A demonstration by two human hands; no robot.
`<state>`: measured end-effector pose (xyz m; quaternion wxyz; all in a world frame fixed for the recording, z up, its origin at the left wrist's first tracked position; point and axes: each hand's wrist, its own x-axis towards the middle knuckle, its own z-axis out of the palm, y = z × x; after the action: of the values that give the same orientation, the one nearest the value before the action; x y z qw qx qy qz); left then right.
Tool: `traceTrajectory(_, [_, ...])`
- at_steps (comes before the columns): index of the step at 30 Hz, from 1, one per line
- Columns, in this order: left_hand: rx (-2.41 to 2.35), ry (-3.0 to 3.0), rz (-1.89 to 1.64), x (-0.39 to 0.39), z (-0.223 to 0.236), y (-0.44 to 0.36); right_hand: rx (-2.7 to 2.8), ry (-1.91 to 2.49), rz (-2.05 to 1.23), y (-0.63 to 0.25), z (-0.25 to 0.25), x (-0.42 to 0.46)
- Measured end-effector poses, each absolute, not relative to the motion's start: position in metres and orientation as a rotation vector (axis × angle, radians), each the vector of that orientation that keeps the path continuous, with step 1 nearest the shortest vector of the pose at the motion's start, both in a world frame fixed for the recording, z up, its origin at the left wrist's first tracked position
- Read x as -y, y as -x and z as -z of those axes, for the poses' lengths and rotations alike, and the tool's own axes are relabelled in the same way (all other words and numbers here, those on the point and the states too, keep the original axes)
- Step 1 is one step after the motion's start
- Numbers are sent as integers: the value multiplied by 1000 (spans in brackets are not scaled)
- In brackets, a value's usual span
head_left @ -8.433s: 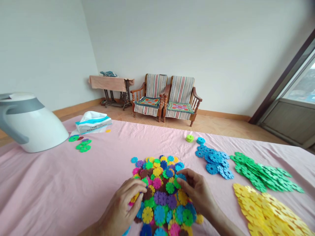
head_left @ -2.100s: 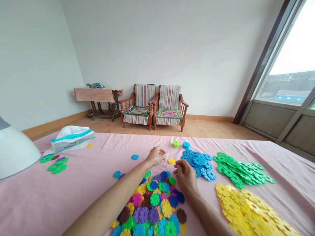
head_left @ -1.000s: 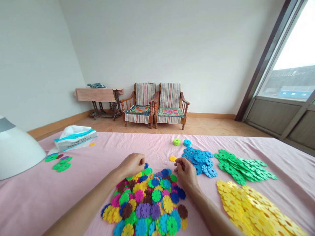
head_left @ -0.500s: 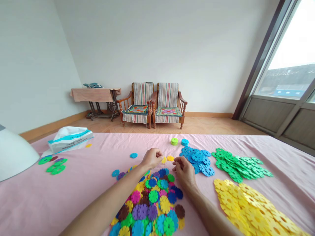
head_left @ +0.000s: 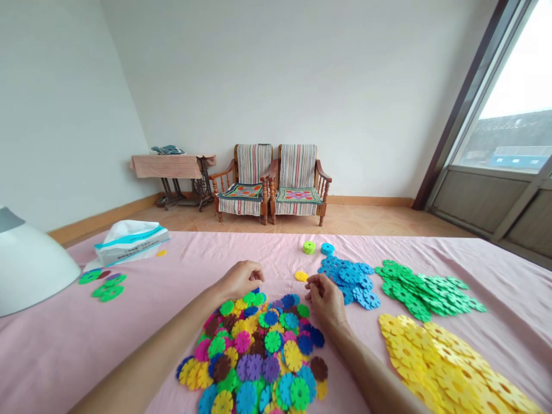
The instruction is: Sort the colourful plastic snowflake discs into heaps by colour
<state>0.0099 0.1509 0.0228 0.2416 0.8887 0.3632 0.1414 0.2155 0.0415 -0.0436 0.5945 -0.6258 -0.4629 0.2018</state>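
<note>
A mixed heap of notched plastic snowflake discs (head_left: 250, 365) lies in front of me in many colours. My left hand (head_left: 244, 278) is at its far left edge, fingers curled down by a dark blue disc; what they hold, if anything, is hidden. A yellow snowflake disc (head_left: 301, 276) lies beyond the heap, perhaps more than one stacked. Right beside it are the curled fingertips of my right hand (head_left: 325, 300); I cannot make out anything inside them. That hand rests between the heap and the blue disc pile (head_left: 347, 279).
Green discs (head_left: 425, 287) and yellow discs (head_left: 444, 362) are piled at right. Short light-green (head_left: 309, 248) and blue stacks (head_left: 327, 249) stand at the back. At left are a tissue pack (head_left: 131, 241), a white rounded object (head_left: 32, 270) and several loose discs (head_left: 110, 289).
My left hand has moved left and nearer, away from the yellow discs to the heap's edge. The separate yellow disc by its fingertips no longer shows. My right hand has stayed nearly still.
</note>
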Motion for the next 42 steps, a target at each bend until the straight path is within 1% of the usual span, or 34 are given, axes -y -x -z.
traceTrajectory(6, [-966, -2531, -253, -141, -20, 22, 1081, 1483, -492, -216, 43, -41])
traceTrajectory(11, [-980, -2546, -239, -138, -14, 21, 1074, 1484, -496, -216, 43, -41])
traceTrajectory(20, [-967, -2427, -99, -136, -24, 25, 1093, 1459, -480, -216, 43, -41])
traceTrajectory(24, [-945, -2403, -107, -136, -26, 27, 1096, 1469, -471, -216, 43, -41])
traceTrajectory(28, [-917, -2327, -277, -144, -28, 23, 1103, 1496, -477, -216, 43, -41])
traceTrajectory(33, [-1070, -2277, -495, -170, -18, 3, 1097, 1483, -465, -215, 43, -41])
traceTrajectory(38, [-1236, -2303, -622, -193, -1, -16, 1112, 1470, -475, -215, 42, -40])
traceTrajectory(42, [-1341, -2387, -680, -201, -1, -3, 1126, 1457, -463, -215, 44, -40])
